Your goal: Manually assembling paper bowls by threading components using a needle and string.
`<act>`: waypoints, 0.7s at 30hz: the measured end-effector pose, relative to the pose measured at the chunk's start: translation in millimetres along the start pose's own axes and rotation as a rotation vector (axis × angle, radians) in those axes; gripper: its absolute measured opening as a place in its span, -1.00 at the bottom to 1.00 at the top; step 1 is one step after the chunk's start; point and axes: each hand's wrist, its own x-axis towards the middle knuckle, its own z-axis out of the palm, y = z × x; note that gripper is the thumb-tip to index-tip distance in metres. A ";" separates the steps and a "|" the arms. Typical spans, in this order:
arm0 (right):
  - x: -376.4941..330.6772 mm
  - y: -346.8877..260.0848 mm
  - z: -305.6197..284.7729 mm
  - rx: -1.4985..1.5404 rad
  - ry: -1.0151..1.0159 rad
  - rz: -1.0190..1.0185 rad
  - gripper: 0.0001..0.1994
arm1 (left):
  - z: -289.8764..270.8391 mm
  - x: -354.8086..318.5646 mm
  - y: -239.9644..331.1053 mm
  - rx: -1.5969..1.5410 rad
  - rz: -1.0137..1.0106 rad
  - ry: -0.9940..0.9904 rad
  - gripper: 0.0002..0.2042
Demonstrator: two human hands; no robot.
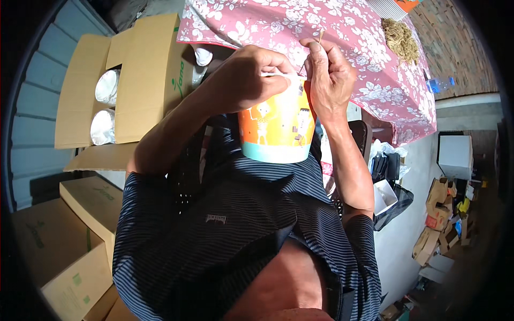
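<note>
An orange, white and pale green paper bucket with cartoon figures stands before my chest, below the table's edge. My left hand is closed on its rim, thumb and fingers pinching the far side. Beside the bucket's right upper edge, my right hand is raised with thumb and forefinger pressed together on a thin tan cord. The cord's short end sticks up above the fingertips. Whether it runs down to the bucket is hard to make out. The bucket's inside is hidden from here.
A table with a pink floral cloth lies ahead, carrying a bundle of tan cord at its right. To the left, an open cardboard box holds white rolled or stacked things; more boxes sit lower left. Cardboard scraps are heaped at right.
</note>
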 end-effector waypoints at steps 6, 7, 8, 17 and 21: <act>-8.1 1.4 1.2 -0.006 -0.031 0.012 -0.85 | 3.0 -10.1 11.1 0.010 -0.210 0.005 -0.80; -10.7 1.5 1.4 -0.011 -0.050 0.025 -0.85 | 0.8 -13.0 13.3 -0.007 -0.270 -0.039 -0.79; -12.3 1.0 2.3 -0.026 -0.058 0.028 -0.84 | -1.0 -15.2 14.2 -0.024 -0.330 -0.082 -0.78; -11.9 -5.8 2.8 0.073 -0.033 0.015 -0.82 | -11.0 -20.9 11.3 -0.241 -0.193 -0.173 -0.72; -4.1 -4.2 -14.1 0.146 0.000 -0.051 -0.89 | -17.8 -13.0 19.5 -0.235 -0.198 -0.175 -0.74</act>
